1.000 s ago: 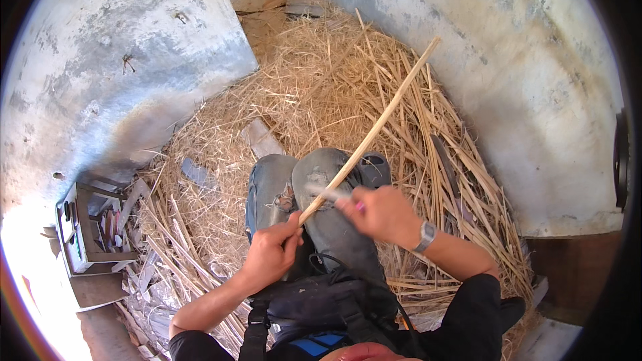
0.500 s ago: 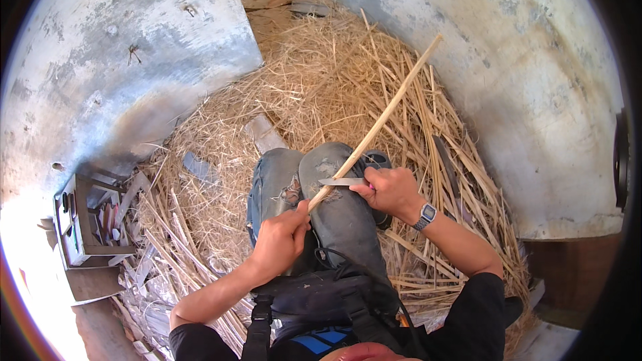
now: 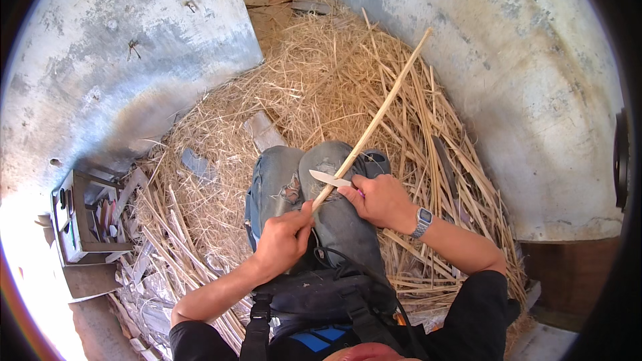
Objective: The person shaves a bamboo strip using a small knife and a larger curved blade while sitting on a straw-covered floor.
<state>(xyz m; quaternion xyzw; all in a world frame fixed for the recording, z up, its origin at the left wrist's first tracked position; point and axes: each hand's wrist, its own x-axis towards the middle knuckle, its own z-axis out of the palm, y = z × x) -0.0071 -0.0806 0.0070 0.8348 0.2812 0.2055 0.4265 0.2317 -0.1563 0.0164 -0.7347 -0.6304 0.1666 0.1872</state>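
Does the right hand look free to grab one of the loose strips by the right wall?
Probably not as it stands: the right hand is closed around the knife, which crosses the long strip the left hand holds. Nothing visible blocks the loose strips, though.

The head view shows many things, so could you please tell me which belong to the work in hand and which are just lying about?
In use:
- long, pale wooden stick, in the left hand
- knife with a pointed silver blade, in the right hand

Apparently lying about:
- straw-coloured heap of thin shavings
- long, pale wooden strips
- flat grey board
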